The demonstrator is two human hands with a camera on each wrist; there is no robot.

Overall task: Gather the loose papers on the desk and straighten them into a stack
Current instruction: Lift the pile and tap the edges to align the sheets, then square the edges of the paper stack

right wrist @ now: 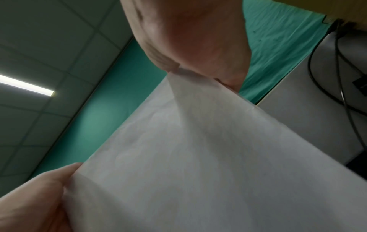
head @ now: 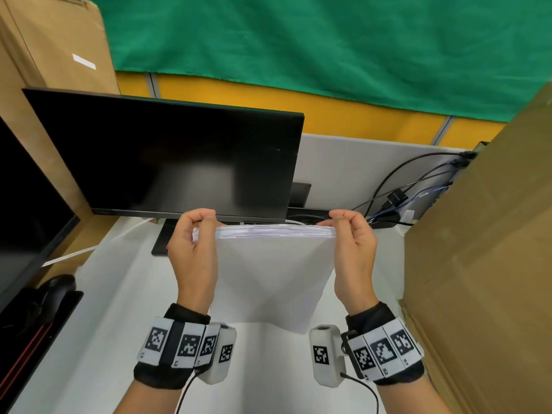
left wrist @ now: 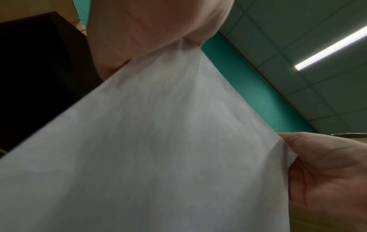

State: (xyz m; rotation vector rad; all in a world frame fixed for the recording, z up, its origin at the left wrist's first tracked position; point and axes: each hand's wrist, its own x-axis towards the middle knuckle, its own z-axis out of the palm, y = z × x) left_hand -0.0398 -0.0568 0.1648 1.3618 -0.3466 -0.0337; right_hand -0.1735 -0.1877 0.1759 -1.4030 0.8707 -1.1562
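A thick stack of white papers [head: 273, 273] stands upright on its lower edge on the white desk [head: 119, 324], its top edge facing me. My left hand [head: 194, 243] pinches the stack's upper left corner, thumb over the top. My right hand [head: 354, 243] pinches the upper right corner the same way. The left wrist view shows the paper's face [left wrist: 158, 149] with my left hand [left wrist: 151, 31] above it and my right hand [left wrist: 327, 172] at the far edge. From the right wrist, the sheet [right wrist: 198, 164] fills the view beneath my right hand [right wrist: 194, 40], and my left hand [right wrist: 33, 200] shows at the lower left.
A black monitor [head: 179, 156] stands just behind the stack, a second screen [head: 24, 216] at the left. A black mouse [head: 58, 286] lies at the left edge. Cardboard [head: 484, 264] walls the right side. Cables [head: 403, 195] trail at the back right.
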